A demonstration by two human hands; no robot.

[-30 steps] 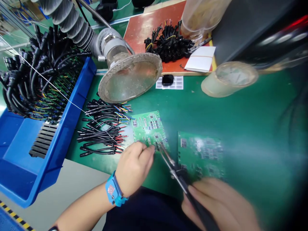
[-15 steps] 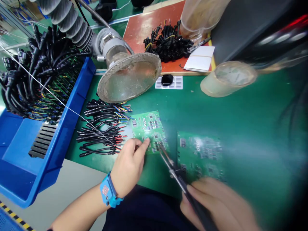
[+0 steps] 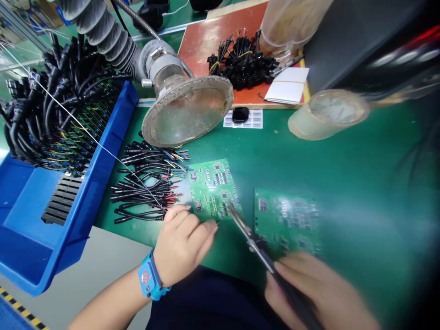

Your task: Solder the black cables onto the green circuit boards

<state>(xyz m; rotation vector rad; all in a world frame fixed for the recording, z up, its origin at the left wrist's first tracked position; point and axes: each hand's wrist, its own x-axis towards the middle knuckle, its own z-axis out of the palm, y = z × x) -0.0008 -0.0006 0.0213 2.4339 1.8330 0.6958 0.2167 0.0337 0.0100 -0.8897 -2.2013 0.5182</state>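
My left hand [image 3: 184,240], with a blue wrist strap [image 3: 151,277], is closed on a thin strand of solder wire [image 3: 113,163] that runs in from the upper left. It is at the lower left edge of a green circuit board [image 3: 206,185]. My right hand [image 3: 316,284], blurred, grips the dark handle of a soldering iron [image 3: 252,243]. The iron's tip is over the board's lower right part; whether it touches is not clear. Right of the iron lies a second circuit board [image 3: 288,220]. Black cables [image 3: 144,185] with bared coloured wire ends lie left of the first board.
A fume extractor hood [image 3: 187,112] hangs above the boards. At left, a blue bin [image 3: 103,137] holds boards with black cables. Behind are a bundle of black leads [image 3: 245,64], white cards [image 3: 287,85], a roll of tape [image 3: 326,114] and a black device [image 3: 240,114].
My left hand has drawn back slightly down and left, uncovering the board's lower left corner. The iron has shifted a little to the right and still points at the board.
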